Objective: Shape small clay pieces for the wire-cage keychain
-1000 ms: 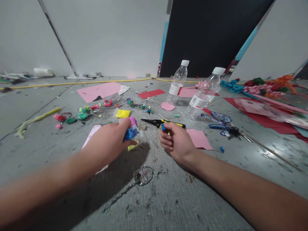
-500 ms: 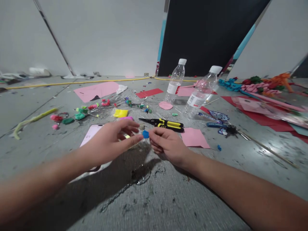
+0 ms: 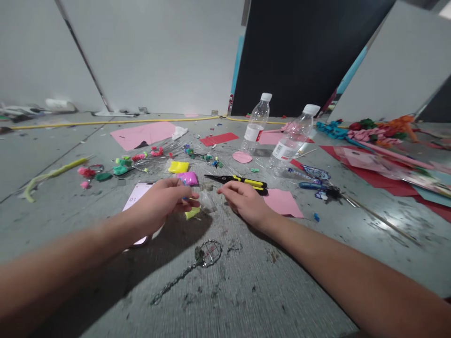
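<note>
My left hand (image 3: pixel 173 198) hovers over the edge of a phone (image 3: pixel 136 193), its fingers curled and closed. A bit of blue, soft and clay-like, shows between those fingers; most of it is hidden. My right hand (image 3: pixel 243 199) is closed in a pinch beside the black and yellow pliers (image 3: pixel 246 181), and whether anything sits in its fingertips I cannot make out. Between the hands lie a clear plastic wrapper (image 3: pixel 207 201) and a yellow packet (image 3: pixel 192 212). Nearer to me, a twisted wire piece with a round netted head (image 3: pixel 211 253) rests on the grey surface, dark green stuff on its rim.
Purple (image 3: pixel 188 178) and yellow clay packets (image 3: pixel 178 167) lie beyond my left hand. Two clear bottles (image 3: pixel 256 124) stand behind the pliers. Pink paper (image 3: pixel 283 203) is by my right wrist, with a tool with a long rod (image 3: pixel 384 218) farther right. Colourful wire pieces (image 3: pixel 123 165) are scattered left.
My hands have moved apart. The blue piece that was between both hands' fingertips has gone left with my left hand, whose fingers have curled in. The netted wire piece shows more clearly.
</note>
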Action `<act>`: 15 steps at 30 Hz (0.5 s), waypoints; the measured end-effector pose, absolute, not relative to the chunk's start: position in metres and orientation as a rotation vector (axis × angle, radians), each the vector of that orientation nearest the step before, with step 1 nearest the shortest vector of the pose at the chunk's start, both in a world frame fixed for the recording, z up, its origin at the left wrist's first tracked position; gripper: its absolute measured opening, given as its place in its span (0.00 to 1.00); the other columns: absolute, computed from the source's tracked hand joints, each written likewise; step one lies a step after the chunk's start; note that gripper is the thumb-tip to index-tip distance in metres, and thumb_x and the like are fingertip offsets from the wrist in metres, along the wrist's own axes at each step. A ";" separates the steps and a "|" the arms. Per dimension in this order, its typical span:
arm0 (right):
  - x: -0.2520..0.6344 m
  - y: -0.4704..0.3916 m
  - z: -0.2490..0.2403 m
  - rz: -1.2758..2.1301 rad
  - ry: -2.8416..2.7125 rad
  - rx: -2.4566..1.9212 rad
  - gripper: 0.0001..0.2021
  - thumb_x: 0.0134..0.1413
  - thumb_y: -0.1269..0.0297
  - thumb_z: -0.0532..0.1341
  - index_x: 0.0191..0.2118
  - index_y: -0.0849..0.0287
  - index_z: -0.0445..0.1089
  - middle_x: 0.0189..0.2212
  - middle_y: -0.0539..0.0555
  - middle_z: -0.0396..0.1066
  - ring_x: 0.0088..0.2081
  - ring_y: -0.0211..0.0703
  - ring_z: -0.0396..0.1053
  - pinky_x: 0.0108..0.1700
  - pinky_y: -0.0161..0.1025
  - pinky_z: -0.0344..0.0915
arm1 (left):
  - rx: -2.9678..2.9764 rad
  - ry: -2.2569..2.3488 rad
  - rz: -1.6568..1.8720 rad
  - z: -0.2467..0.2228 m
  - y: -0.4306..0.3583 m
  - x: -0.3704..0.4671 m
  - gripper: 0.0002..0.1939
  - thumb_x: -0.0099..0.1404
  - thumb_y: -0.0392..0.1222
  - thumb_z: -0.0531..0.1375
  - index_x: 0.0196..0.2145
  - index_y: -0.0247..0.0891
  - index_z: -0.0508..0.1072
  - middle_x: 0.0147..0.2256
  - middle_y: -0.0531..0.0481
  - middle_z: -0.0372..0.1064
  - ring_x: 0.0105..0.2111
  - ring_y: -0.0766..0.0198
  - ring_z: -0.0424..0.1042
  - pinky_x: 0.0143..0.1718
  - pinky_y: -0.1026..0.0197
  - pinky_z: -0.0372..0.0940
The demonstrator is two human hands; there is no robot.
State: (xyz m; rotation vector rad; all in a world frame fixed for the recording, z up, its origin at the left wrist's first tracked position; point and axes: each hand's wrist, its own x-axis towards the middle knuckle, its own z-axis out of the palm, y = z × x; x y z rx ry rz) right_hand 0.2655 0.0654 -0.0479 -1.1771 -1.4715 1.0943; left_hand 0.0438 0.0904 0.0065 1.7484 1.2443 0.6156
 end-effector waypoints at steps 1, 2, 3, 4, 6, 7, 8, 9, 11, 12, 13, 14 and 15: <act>0.266 0.068 -0.048 1.071 -1.500 -1.204 0.13 0.63 0.51 0.67 0.34 0.55 0.74 0.25 0.48 0.66 0.28 0.41 0.60 0.32 0.38 0.56 | 1.793 1.281 0.592 0.005 0.094 0.041 0.05 0.68 0.41 0.56 0.32 0.42 0.67 0.35 0.38 0.80 0.35 0.55 0.81 0.33 0.54 0.75; 0.265 0.069 -0.047 1.052 -1.533 -1.229 0.09 0.60 0.58 0.69 0.32 0.55 0.75 0.27 0.50 0.70 0.31 0.42 0.63 0.34 0.38 0.57 | 1.848 1.315 0.560 0.004 0.097 0.039 0.05 0.66 0.39 0.55 0.31 0.42 0.66 0.32 0.41 0.79 0.33 0.55 0.80 0.32 0.54 0.73; 0.264 0.070 -0.046 1.040 -1.569 -1.248 0.07 0.58 0.62 0.70 0.31 0.55 0.75 0.29 0.51 0.73 0.33 0.43 0.65 0.36 0.39 0.59 | 1.914 1.341 0.523 0.003 0.099 0.038 0.04 0.65 0.39 0.55 0.30 0.43 0.65 0.30 0.43 0.77 0.31 0.55 0.78 0.31 0.54 0.72; 0.263 0.071 -0.046 1.037 -1.606 -1.262 0.07 0.58 0.66 0.70 0.29 0.55 0.76 0.29 0.52 0.75 0.34 0.44 0.66 0.38 0.40 0.59 | 1.988 1.361 0.488 0.002 0.099 0.037 0.04 0.64 0.38 0.54 0.31 0.43 0.65 0.29 0.44 0.76 0.30 0.54 0.77 0.31 0.53 0.71; 0.259 0.071 -0.044 1.031 -1.667 -1.278 0.08 0.58 0.70 0.69 0.28 0.55 0.76 0.29 0.52 0.76 0.35 0.45 0.68 0.40 0.41 0.60 | 2.151 1.369 0.423 0.000 0.096 0.036 0.04 0.65 0.41 0.54 0.33 0.42 0.68 0.31 0.43 0.76 0.33 0.51 0.77 0.35 0.49 0.70; 0.258 0.071 -0.044 1.024 -1.685 -1.283 0.08 0.58 0.72 0.69 0.28 0.55 0.77 0.30 0.52 0.76 0.36 0.45 0.68 0.40 0.41 0.61 | 2.231 1.359 0.395 -0.001 0.093 0.037 0.06 0.67 0.44 0.55 0.36 0.41 0.70 0.33 0.41 0.77 0.36 0.48 0.77 0.38 0.47 0.70; 0.256 0.071 -0.043 1.016 -1.695 -1.289 0.07 0.58 0.73 0.69 0.29 0.56 0.77 0.31 0.52 0.77 0.36 0.45 0.68 0.41 0.41 0.61 | 2.303 1.341 0.369 -0.002 0.091 0.038 0.10 0.67 0.48 0.57 0.39 0.39 0.72 0.37 0.39 0.78 0.39 0.45 0.77 0.42 0.45 0.70; 0.255 0.070 -0.043 1.009 -1.700 -1.294 0.06 0.58 0.73 0.68 0.31 0.56 0.78 0.31 0.52 0.77 0.36 0.44 0.68 0.40 0.40 0.61 | 2.366 1.321 0.340 -0.004 0.088 0.038 0.15 0.67 0.52 0.58 0.42 0.38 0.73 0.39 0.36 0.79 0.41 0.43 0.77 0.44 0.43 0.70; 0.254 0.070 -0.043 1.009 -1.706 -1.297 0.05 0.58 0.74 0.68 0.35 0.57 0.80 0.31 0.51 0.75 0.33 0.42 0.66 0.38 0.39 0.60 | 2.460 1.287 0.285 -0.007 0.084 0.040 0.19 0.65 0.56 0.62 0.43 0.37 0.74 0.42 0.33 0.79 0.44 0.40 0.77 0.46 0.42 0.70; 0.253 0.070 -0.043 1.019 -1.711 -1.292 0.05 0.58 0.74 0.68 0.36 0.57 0.81 0.29 0.50 0.74 0.31 0.41 0.65 0.36 0.39 0.59 | 2.494 1.278 0.267 -0.008 0.083 0.040 0.19 0.65 0.56 0.62 0.42 0.37 0.75 0.42 0.33 0.80 0.45 0.40 0.77 0.46 0.42 0.70; 0.253 0.071 -0.043 1.031 -1.716 -1.283 0.05 0.59 0.73 0.68 0.37 0.57 0.81 0.28 0.50 0.73 0.29 0.40 0.63 0.34 0.39 0.58 | 2.521 1.272 0.257 -0.009 0.082 0.041 0.17 0.66 0.55 0.62 0.42 0.37 0.76 0.42 0.34 0.80 0.45 0.41 0.77 0.46 0.43 0.70; 0.253 0.071 -0.043 1.046 -1.720 -1.272 0.05 0.59 0.73 0.67 0.38 0.57 0.82 0.27 0.49 0.72 0.28 0.40 0.62 0.33 0.38 0.57 | 2.543 1.270 0.255 -0.010 0.082 0.041 0.16 0.67 0.54 0.61 0.41 0.38 0.76 0.41 0.35 0.80 0.44 0.42 0.77 0.46 0.44 0.70; 0.253 0.071 -0.043 1.060 -1.722 -1.261 0.06 0.59 0.72 0.67 0.38 0.57 0.82 0.26 0.49 0.71 0.28 0.39 0.62 0.32 0.38 0.57 | 2.561 1.270 0.258 -0.010 0.082 0.042 0.14 0.68 0.53 0.61 0.40 0.39 0.76 0.41 0.37 0.80 0.43 0.44 0.78 0.45 0.45 0.70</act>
